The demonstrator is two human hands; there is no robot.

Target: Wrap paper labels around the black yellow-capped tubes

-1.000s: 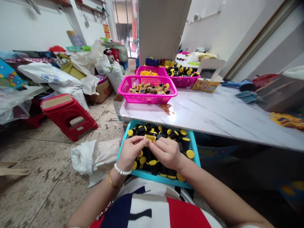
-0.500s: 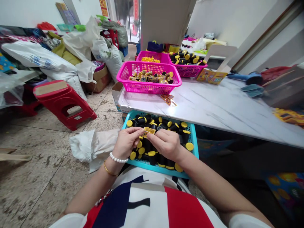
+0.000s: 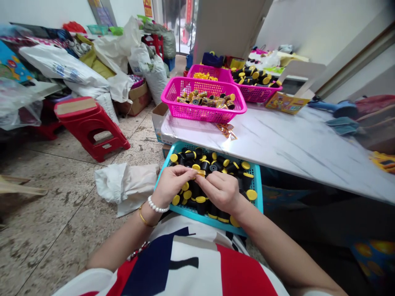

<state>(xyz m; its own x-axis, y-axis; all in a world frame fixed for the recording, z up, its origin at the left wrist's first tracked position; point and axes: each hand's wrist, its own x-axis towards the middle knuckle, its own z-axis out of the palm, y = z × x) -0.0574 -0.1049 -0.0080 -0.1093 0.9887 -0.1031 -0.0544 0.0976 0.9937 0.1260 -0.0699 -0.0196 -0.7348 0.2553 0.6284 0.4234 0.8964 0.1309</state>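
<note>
My left hand (image 3: 173,188) and my right hand (image 3: 220,190) meet over a teal basket (image 3: 258,193) on my lap, full of several black cylinders with yellow caps (image 3: 212,164). Both hands pinch a small gold label (image 3: 200,173) between their fingertips; most of it is hidden by the fingers. A pearl bracelet and a gold bangle sit on my left wrist.
A white marble table (image 3: 284,144) stands ahead with pink baskets (image 3: 203,113) of gold-wrapped and black cylinders, loose gold labels (image 3: 227,130) and a small printed box (image 3: 285,102). A red stool (image 3: 88,123), crumpled white cloth (image 3: 123,185) and stuffed bags (image 3: 68,70) lie on the floor at left.
The gold label shows less between my fingertips than before, the hands staying pinched together over the teal basket. My head shifted, so the scene slid slightly right and down.
</note>
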